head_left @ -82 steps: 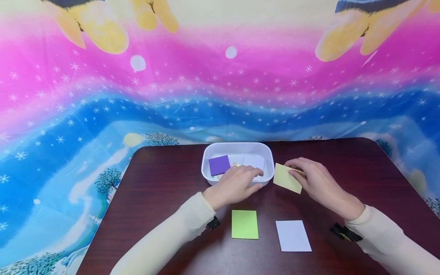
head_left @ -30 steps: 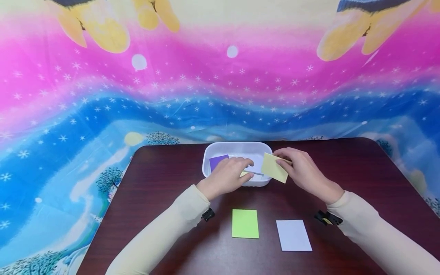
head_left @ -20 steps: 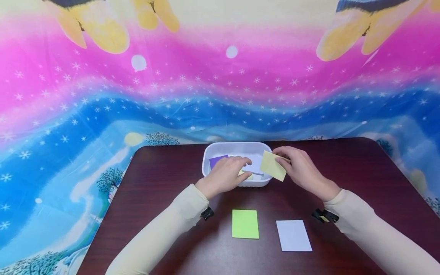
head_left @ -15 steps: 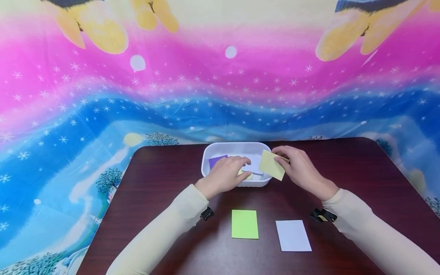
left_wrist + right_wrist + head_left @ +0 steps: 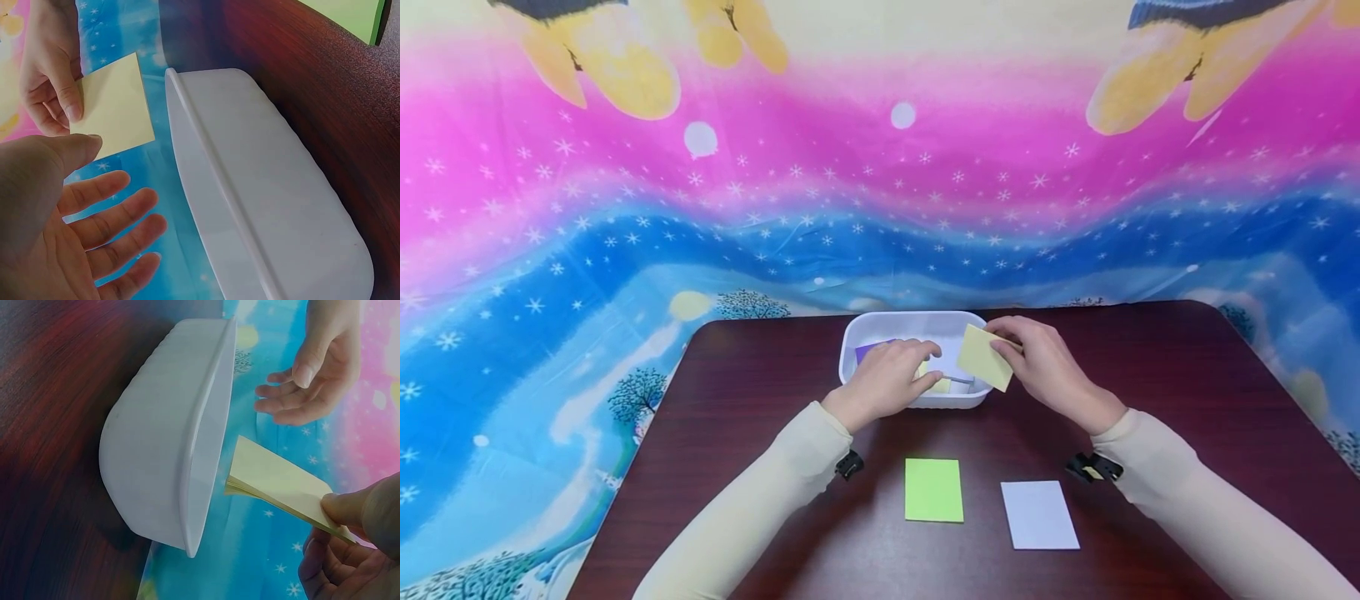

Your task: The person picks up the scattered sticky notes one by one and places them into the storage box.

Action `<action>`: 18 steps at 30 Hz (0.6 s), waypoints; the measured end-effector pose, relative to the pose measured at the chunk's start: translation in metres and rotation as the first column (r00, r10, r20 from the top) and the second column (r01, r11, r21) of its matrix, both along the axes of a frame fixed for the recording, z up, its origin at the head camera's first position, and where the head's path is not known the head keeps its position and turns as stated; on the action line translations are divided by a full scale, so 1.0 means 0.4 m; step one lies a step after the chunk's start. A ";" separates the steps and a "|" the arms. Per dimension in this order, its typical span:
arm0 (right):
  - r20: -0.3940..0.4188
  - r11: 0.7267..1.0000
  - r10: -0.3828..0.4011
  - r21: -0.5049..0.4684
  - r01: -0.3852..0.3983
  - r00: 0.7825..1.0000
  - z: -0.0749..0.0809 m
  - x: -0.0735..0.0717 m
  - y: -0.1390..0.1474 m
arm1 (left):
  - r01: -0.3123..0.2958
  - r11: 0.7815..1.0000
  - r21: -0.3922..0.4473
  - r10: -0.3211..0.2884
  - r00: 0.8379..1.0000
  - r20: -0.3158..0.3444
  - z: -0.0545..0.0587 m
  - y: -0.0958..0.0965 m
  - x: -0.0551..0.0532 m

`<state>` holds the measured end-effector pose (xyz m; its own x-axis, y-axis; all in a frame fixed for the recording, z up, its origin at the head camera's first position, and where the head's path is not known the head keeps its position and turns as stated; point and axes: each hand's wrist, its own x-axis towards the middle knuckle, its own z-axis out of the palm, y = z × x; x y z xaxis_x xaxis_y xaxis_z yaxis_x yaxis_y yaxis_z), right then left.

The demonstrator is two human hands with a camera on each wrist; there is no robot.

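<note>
My right hand [image 5: 1051,367] pinches a pale yellow sticky note pad [image 5: 985,358] by its right edge, over the right end of a white plastic tub [image 5: 947,401]. In the right wrist view the pad [image 5: 275,481] shows a thick stack of leaves, slightly fanned at its free end. My left hand [image 5: 887,377] hovers over the tub's left part with thumb and fingers apart, holding nothing; the left wrist view shows its fingers [image 5: 119,219] spread. Inside the tub lie a purple pad [image 5: 868,350], partly hidden by the left hand, a yellow pad [image 5: 940,385] and a white one.
On the dark wooden table [image 5: 760,433], a lime green sticky note pad [image 5: 933,490] and a white pad [image 5: 1040,515] lie flat in front of the tub. A patterned cloth [image 5: 880,167] hangs behind the table's far edge.
My right hand has brought the pale yellow pad leftward from beside the tub to above its right end. My left hand has shifted slightly left, covering more of the purple pad.
</note>
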<state>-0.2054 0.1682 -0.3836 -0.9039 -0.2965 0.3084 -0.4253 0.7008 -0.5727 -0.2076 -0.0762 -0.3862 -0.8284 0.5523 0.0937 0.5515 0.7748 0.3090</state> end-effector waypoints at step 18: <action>0.024 1.000 0.013 -0.018 -0.012 1.000 -0.015 -0.016 -0.023 | -0.011 1.000 0.001 0.011 1.000 -0.003 -0.005 -0.016 -0.006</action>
<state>-0.2117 0.1589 -0.3898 -0.9073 -0.3023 0.2923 -0.4200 0.6853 -0.5950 -0.2100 -0.0825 -0.3883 -0.8341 0.5431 0.0964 0.5439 0.7806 0.3081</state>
